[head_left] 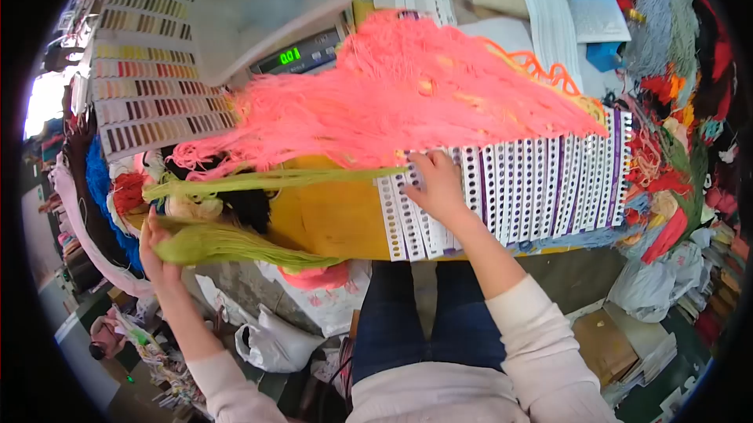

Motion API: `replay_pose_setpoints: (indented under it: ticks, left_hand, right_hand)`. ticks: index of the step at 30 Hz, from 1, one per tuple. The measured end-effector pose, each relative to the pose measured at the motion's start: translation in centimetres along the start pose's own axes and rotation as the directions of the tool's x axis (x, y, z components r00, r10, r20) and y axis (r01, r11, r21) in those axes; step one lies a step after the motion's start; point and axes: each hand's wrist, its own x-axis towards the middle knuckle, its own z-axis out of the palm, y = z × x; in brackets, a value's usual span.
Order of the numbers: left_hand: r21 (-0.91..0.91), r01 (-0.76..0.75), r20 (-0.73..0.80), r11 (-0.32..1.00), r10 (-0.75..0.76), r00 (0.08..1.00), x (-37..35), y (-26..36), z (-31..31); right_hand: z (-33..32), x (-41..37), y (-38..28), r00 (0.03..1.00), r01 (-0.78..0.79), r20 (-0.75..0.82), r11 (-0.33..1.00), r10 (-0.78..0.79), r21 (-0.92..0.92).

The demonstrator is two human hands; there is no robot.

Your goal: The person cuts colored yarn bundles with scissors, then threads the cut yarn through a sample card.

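My left hand (159, 252) is at the left end of the table, its fingers around the end of an olive-green yarn hank (227, 243). A thinner length of green yarn (290, 178) stretches right toward my right hand (439, 186), which rests on white strips with rows of dark holes (525, 187), fingers spread. The strips lie side by side along the front of the table. Behind both hands spreads a large pile of coral-pink yarn (376, 93), with orange loops at its right end.
Behind the pink pile stand a scale (294, 56) reading 0.01 and a translucent bin (271, 7). A colour sample chart (157, 70) is at the back left. Mixed yarns (667, 180) hang at the right. White bags (278, 340) lie below the table.
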Motion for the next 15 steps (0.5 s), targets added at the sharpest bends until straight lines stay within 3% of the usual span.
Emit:
replay_pose_setpoints:
  ticks: [1, 2, 4, 6, 8, 9, 10, 11, 13, 15]
  left_hand:
    - [0.004, -0.012, -0.063, 1.000, 0.012, 0.998, -1.7, 0.7, 1.6]
    - [-0.059, 0.067, 0.062, 0.996, -0.063, 0.996, -3.0, 0.5, 0.0]
    - [-0.120, 0.256, 0.307, 0.959, -0.210, 0.928, -5.7, 0.0, -3.2]
    - [-0.094, 0.362, 0.418, 0.927, -0.294, 0.860, -8.6, -2.9, -4.1]
    - [-0.172, 0.524, 0.452, 0.834, -0.405, 0.794, -10.7, -5.5, -3.2]
    - [-0.112, 0.557, 0.446, 0.823, -0.459, 0.768, -11.3, -6.0, -2.8]
    - [-0.052, 0.589, 0.438, 0.806, -0.512, 0.739, -11.8, -6.4, -2.5]
    - [-0.019, 0.606, 0.470, 0.796, -0.527, 0.708, -12.4, -6.5, -1.5]
    - [0.047, 0.558, 0.438, 0.828, -0.519, 0.734, -13.4, -6.4, -0.3]
    - [0.073, 0.481, 0.452, 0.874, -0.459, 0.765, -14.3, -6.8, 1.0]
  right_hand:
    - [-0.7, -0.2, -0.1, 1.000, 0.031, -0.004, 0.995, -0.031, 0.091]
    - [-1.4, -1.0, 0.0, 0.999, 0.050, -0.003, 0.982, -0.050, 0.181]
    - [-4.6, -2.3, -0.2, 0.986, 0.097, 0.121, 0.986, -0.113, 0.133]
    - [-6.9, -2.1, 0.2, 0.946, 0.027, 0.324, 0.998, -0.009, -0.051]
    - [-7.4, 0.1, 1.7, 0.923, 0.032, 0.383, 0.983, 0.040, -0.180]
    - [-7.7, 1.8, 2.2, 0.991, 0.093, 0.114, 0.972, -0.069, -0.218]
    - [-8.6, 3.3, 2.2, 0.983, 0.092, -0.131, 0.961, -0.129, -0.261]
    - [-9.4, 4.7, 2.2, 0.912, 0.069, -0.367, 0.952, -0.181, -0.299]
    - [-10.1, 5.2, 0.8, 0.825, 0.020, -0.541, 0.965, -0.164, -0.262]
    - [-9.6, 2.9, -1.4, 0.851, 0.079, -0.503, 0.982, -0.155, -0.169]
